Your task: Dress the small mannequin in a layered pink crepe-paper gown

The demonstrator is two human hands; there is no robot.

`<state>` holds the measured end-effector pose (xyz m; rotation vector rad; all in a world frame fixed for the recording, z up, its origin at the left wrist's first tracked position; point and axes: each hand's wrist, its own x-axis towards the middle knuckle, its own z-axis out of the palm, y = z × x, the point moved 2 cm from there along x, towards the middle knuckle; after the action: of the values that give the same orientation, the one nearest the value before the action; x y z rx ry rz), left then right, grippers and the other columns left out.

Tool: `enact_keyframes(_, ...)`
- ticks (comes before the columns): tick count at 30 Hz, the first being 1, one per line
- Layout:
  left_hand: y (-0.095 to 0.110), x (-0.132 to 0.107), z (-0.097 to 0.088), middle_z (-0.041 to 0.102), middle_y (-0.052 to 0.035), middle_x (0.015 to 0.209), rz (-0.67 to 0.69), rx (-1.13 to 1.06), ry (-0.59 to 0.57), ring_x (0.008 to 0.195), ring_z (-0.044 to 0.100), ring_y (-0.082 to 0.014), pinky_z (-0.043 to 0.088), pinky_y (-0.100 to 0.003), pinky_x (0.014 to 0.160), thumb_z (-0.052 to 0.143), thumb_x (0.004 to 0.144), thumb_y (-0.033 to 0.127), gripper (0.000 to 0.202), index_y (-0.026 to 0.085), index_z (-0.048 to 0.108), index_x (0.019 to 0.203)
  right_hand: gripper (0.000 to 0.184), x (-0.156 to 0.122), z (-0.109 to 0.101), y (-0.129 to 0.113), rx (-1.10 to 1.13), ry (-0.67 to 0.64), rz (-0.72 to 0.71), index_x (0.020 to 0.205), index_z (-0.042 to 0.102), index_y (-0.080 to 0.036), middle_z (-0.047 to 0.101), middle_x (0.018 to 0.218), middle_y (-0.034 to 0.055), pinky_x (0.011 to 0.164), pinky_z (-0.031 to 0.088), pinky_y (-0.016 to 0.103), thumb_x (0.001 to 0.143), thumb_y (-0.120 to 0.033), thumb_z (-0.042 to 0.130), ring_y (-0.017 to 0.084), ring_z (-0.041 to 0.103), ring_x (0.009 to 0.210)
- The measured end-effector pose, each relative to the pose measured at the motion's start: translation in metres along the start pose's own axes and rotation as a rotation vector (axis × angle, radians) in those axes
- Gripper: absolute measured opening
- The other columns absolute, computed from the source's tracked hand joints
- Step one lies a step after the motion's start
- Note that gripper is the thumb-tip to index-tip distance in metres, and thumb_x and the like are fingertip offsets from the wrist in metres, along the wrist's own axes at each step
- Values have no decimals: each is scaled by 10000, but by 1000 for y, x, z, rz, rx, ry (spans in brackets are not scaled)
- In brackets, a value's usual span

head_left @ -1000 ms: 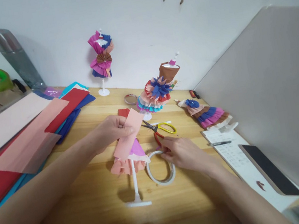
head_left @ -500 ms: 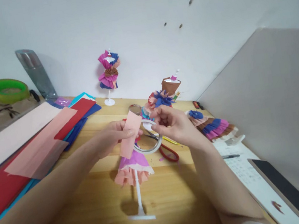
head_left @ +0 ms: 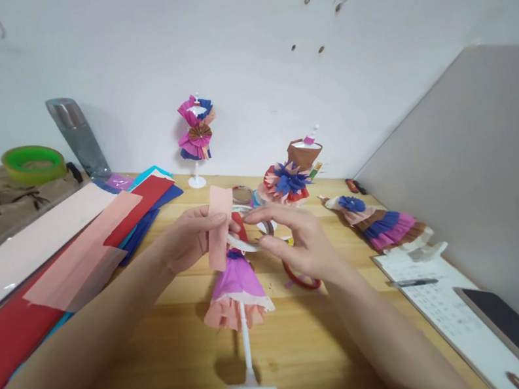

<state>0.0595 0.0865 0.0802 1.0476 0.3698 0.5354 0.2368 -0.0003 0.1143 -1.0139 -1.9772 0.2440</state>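
Observation:
My left hand pinches a strip of pink crepe paper, which stands upright between thumb and fingers. My right hand has its thumb and fingers bent on a white roll of tape, tilted close against the strip; where the roll meets my left fingers is hidden. Just below stands a small white dress form in a purple and pink paper skirt, its top partly covered by the strip and roll. Red-handled scissors lie behind my right hand.
Colored crepe paper sheets are piled at left, near a bottle and green tape roll. Two dressed forms, one pink and blue, one brown-topped, stand at the back. A paper dress, pen and tablet lie at right.
The tape roll has tipped flatter and sits nearer the pink strip. My right fingers have spread over its side, and the strip stands more upright. The whole view has shifted slightly.

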Motion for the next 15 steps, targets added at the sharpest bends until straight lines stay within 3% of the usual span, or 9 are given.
enact_keyframes(6, 1, -1, 5, 717, -153, 949, 1, -59, 49, 818, 679, -220, 534, -321, 759, 665, 791, 273, 243, 71, 716, 917, 187, 2, 11, -16, -202, 70, -191, 985, 578, -214, 660, 1048, 93, 886, 492, 410, 825, -228, 672, 228, 618, 992)
enact_keyframes(11, 1, 0, 6, 708, -152, 965, 22, -106, 66, 896, 667, -239, 532, -352, 837, 663, 790, 263, 236, 66, 707, 914, 113, 2, 15, -12, -300, 123, -241, 941, 551, -220, 658, 1046, 96, 851, 514, 415, 862, -159, 603, 227, 620, 996)
enact_keyframes(15, -1, 0, 7, 710, -116, 912, 31, -129, 80, 896, 658, -210, 532, -317, 846, 656, 796, 238, 185, 86, 712, 885, 135, 2, 16, -10, -332, 173, -307, 900, 572, -208, 668, 1008, 98, 826, 535, 400, 843, -92, 610, 217, 639, 977)
